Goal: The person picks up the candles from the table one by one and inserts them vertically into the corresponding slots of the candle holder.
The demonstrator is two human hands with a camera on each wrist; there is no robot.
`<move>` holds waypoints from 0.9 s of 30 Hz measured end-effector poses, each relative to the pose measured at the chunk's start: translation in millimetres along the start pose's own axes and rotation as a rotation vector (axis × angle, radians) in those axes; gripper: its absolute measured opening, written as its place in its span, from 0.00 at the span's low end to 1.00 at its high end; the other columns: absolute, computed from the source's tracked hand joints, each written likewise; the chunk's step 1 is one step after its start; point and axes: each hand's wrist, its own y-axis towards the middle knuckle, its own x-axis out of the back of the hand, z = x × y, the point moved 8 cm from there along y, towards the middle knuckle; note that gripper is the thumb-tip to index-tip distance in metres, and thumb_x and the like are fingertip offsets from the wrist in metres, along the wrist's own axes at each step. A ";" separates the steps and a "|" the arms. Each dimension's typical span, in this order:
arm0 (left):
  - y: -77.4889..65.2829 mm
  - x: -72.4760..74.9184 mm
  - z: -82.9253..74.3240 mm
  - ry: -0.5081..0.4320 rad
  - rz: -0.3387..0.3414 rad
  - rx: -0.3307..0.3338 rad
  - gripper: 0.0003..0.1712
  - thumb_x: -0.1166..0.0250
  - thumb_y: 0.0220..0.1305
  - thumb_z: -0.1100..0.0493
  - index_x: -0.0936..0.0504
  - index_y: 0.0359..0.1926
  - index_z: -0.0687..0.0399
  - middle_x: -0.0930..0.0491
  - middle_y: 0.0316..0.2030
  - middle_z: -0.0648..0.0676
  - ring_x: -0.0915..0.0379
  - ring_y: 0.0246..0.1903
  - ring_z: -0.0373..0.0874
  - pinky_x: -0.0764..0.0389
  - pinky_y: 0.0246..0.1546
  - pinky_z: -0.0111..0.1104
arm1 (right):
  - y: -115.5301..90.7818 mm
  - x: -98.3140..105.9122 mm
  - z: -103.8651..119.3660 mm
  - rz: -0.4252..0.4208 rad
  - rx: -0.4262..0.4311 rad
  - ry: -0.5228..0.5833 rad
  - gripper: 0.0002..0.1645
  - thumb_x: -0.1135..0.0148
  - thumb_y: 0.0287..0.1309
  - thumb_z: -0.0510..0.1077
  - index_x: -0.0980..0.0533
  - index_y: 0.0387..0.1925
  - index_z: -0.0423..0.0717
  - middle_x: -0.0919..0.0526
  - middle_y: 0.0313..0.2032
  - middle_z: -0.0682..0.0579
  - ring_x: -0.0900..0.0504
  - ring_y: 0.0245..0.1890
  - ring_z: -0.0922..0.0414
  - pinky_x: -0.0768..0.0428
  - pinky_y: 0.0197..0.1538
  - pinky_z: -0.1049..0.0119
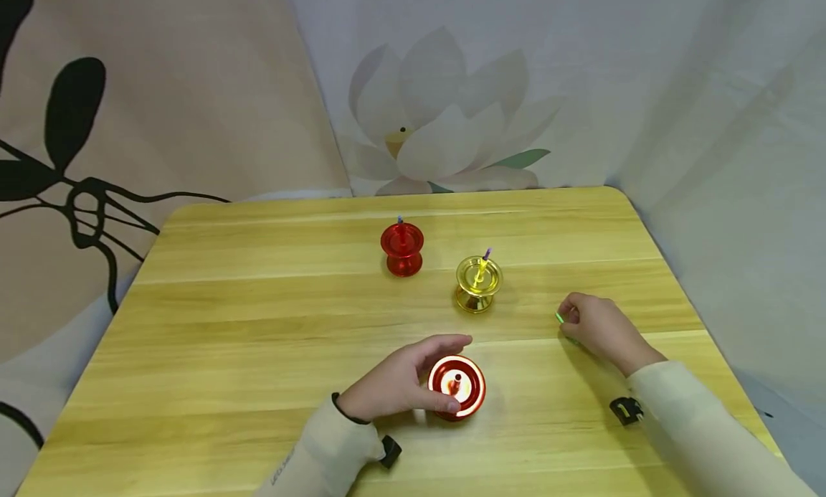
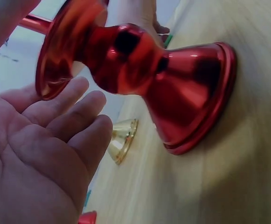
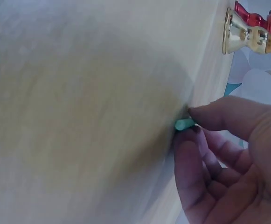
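Note:
A shiny red candle holder (image 1: 475, 382) stands near the front, with a short peg in its dish. My left hand (image 1: 409, 379) is cupped around it, thumb over the near rim. The index finger stretches out behind the dish. In the left wrist view, the fingers (image 2: 86, 121) spread beyond the holder (image 2: 191, 84), clear of its stem. At the right, my right hand (image 1: 603, 330) pinches a thin green stick (image 1: 560, 318) between thumb and fingertips, low over the wooden table. The right wrist view shows one end of that green stick (image 3: 185, 124).
Behind the hands, a gold candle holder (image 1: 474, 302) carries a thin stick with a purple tip (image 1: 487, 254). Farther back is another red candle holder (image 1: 403, 264) with a blue-tipped stick (image 1: 400, 220). Patterned cloth (image 1: 258, 88) hangs behind the wooden table (image 1: 226, 325).

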 end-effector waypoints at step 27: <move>1.2 -4.2 19.1 0.106 0.020 0.049 0.48 0.20 0.52 0.53 0.32 0.73 0.41 0.23 0.59 0.39 0.26 0.57 0.38 0.24 0.58 0.32 | -45.1 -15.1 88.8 -0.245 0.317 0.409 0.06 0.40 0.64 0.32 0.26 0.38 0.44 0.19 0.31 0.54 0.15 0.28 0.63 0.17 0.28 0.69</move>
